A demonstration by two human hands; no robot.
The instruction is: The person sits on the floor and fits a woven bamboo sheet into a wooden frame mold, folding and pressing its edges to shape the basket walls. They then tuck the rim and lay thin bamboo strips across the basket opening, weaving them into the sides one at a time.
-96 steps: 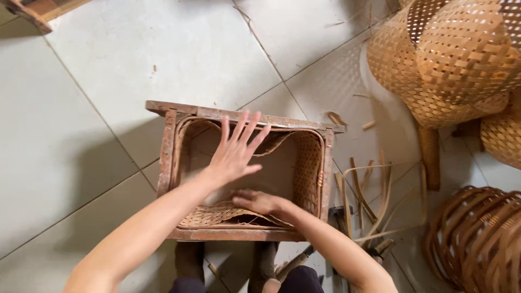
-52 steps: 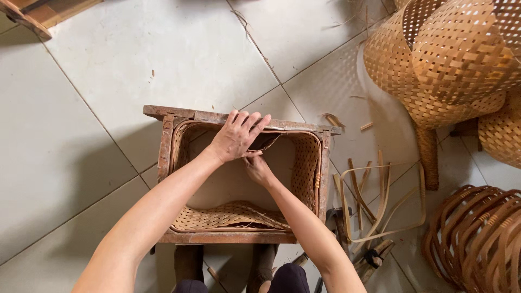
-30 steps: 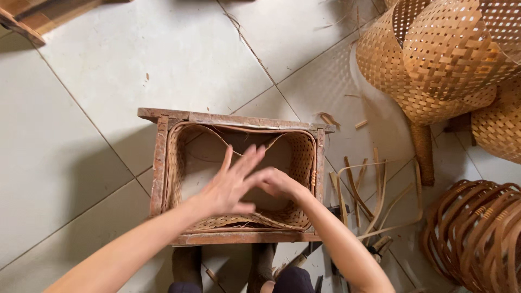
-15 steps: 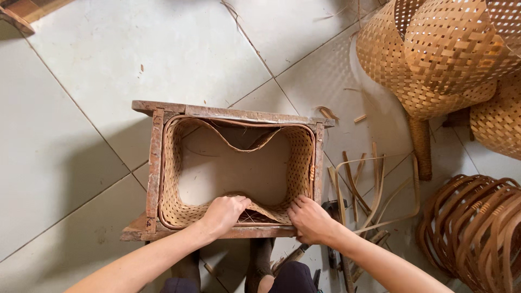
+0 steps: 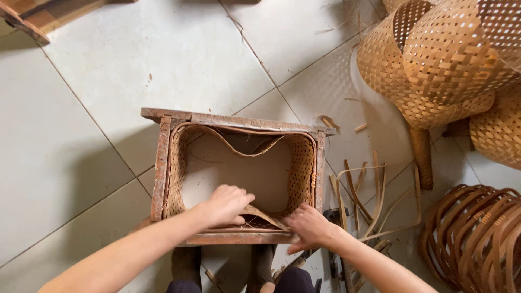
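Pressing the woven liner (image 5: 255, 214) inside a wooden frame (image 5: 160, 168): left hand (image 5: 228, 203), fingers curled on it. Right hand (image 5: 306, 228) clamps the frame's near rail.

Woven liner (image 5: 300, 172) inside wooden frame (image 5: 160, 163)

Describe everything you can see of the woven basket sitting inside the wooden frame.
The tan woven basket is a rectangular shell of fine wicker lining the worn brown wooden frame. It has no bottom, so pale floor tile shows through. Its far rim sags inward in a wavy line, and the near wall buckles. The left hand presses on the near wall from inside; the right hand rests at the near right corner.
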